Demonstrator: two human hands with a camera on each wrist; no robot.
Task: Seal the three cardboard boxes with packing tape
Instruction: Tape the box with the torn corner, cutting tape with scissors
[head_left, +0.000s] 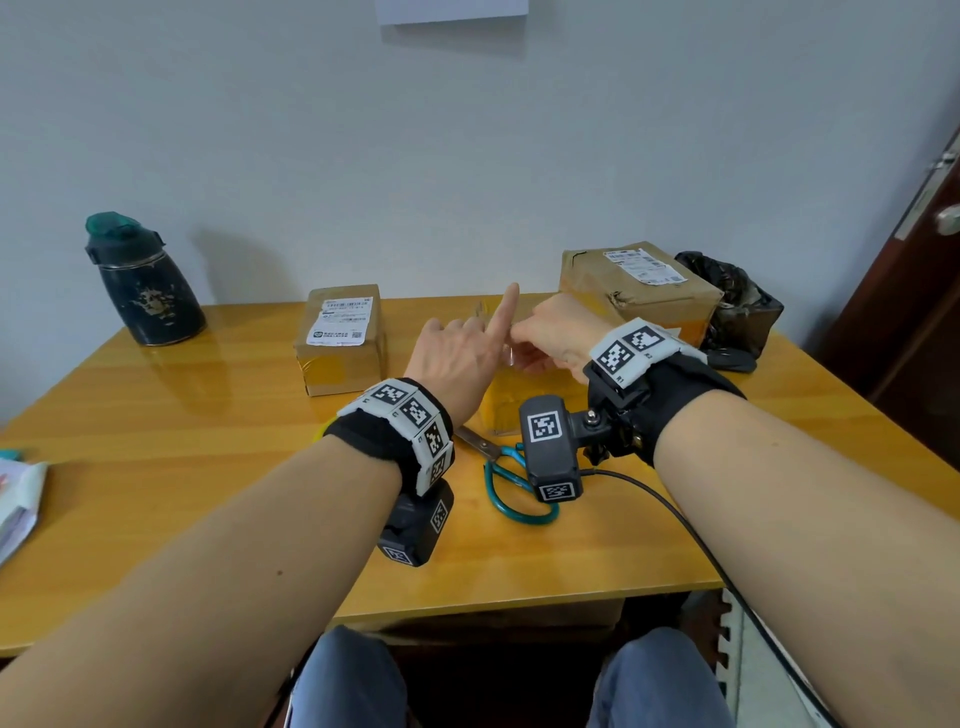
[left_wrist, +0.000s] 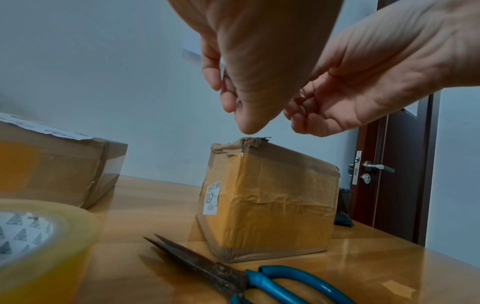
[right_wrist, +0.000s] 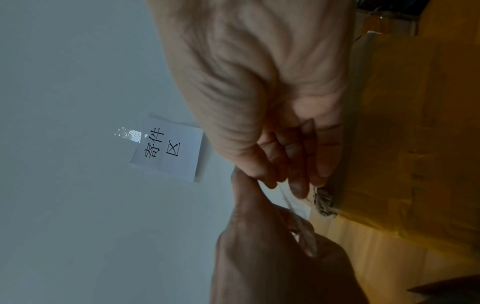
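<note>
Both hands meet above the middle cardboard box (left_wrist: 267, 195), which they mostly hide in the head view. My right hand (head_left: 527, 332) pinches a strip of clear tape (right_wrist: 296, 205) at one end. My left hand (head_left: 485, 338) holds the strip's other end between thumb and curled fingers, with its index finger pointing up. A small labelled box (head_left: 340, 338) stands at the back left. At the back right sits a larger box (head_left: 639, 291). The yellowish tape roll (left_wrist: 39, 246) lies on the table below my left wrist.
Blue-handled scissors (head_left: 509, 467) lie on the wooden table (head_left: 208, 467) in front of the middle box. A dark water bottle (head_left: 145, 280) stands far left and a black bag (head_left: 737, 306) behind the large box. Papers (head_left: 15, 499) overhang the left edge.
</note>
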